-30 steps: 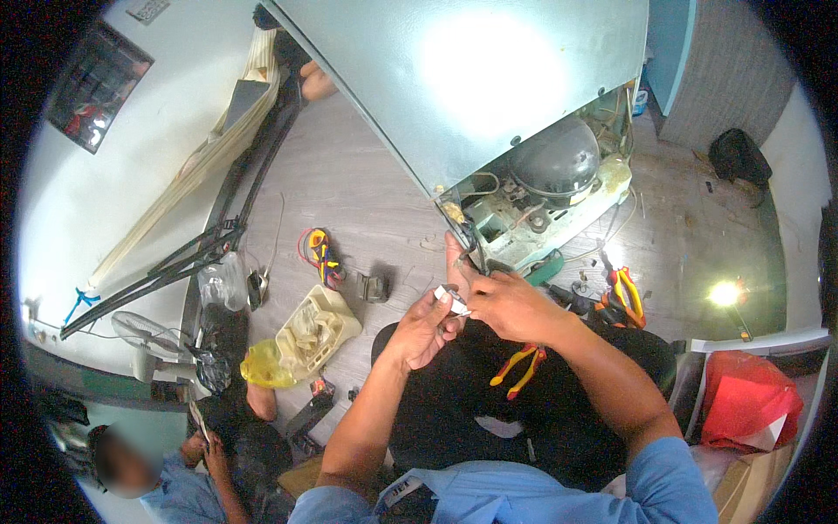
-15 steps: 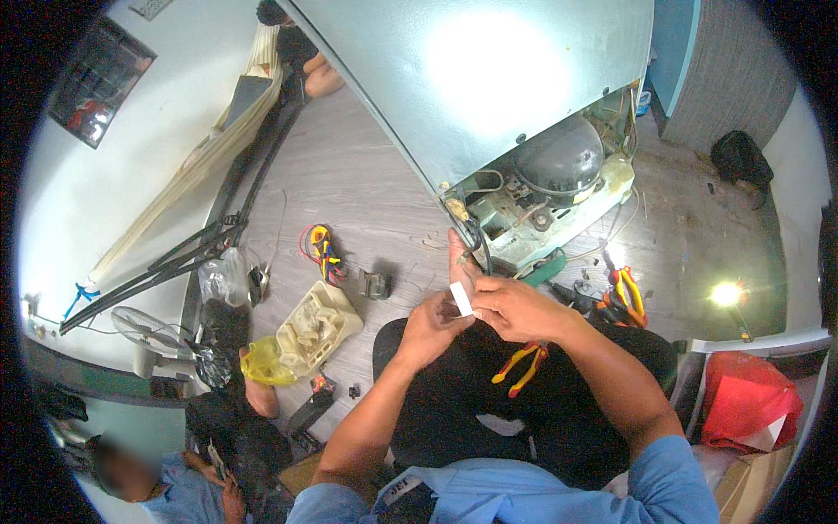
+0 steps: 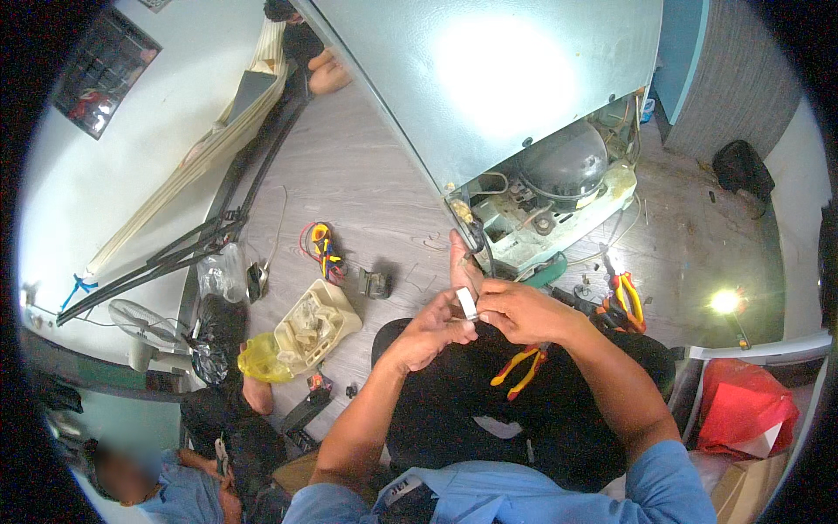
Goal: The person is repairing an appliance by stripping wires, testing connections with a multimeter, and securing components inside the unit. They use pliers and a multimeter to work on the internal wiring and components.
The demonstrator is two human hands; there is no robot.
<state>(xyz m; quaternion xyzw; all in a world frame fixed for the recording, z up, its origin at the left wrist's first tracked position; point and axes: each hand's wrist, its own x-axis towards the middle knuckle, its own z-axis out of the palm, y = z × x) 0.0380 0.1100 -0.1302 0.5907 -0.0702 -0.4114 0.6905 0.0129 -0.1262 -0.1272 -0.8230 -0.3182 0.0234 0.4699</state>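
Above my lap, a small white block-like piece (image 3: 467,304) sits between my two hands; its exact kind cannot be made out. My left hand (image 3: 426,335) grips it from the left with thumb and fingers. From the right, my right hand (image 3: 522,312) has its fingertips pinched against the piece's edge. A bare foot (image 3: 464,265) is just beyond the hands, beside the open lower compartment of a large pale blue appliance. A black domed compressor (image 3: 567,166) is inside that compartment. Pliers with red and yellow handles (image 3: 520,370) lie on my dark trousers, below my right hand.
More red-yellow pliers (image 3: 627,301) lie to the right, near a lit lamp (image 3: 726,304). On the left floor are a cream plastic tray (image 3: 336,339), a yellow bag (image 3: 266,358) and a coiled-lead tester (image 3: 323,249). Another person (image 3: 201,489) sits at lower left holding a phone.
The white piece has tilted in my fingers and shows a different side. My left fingers have opened out slightly around it. The view has shifted a little.
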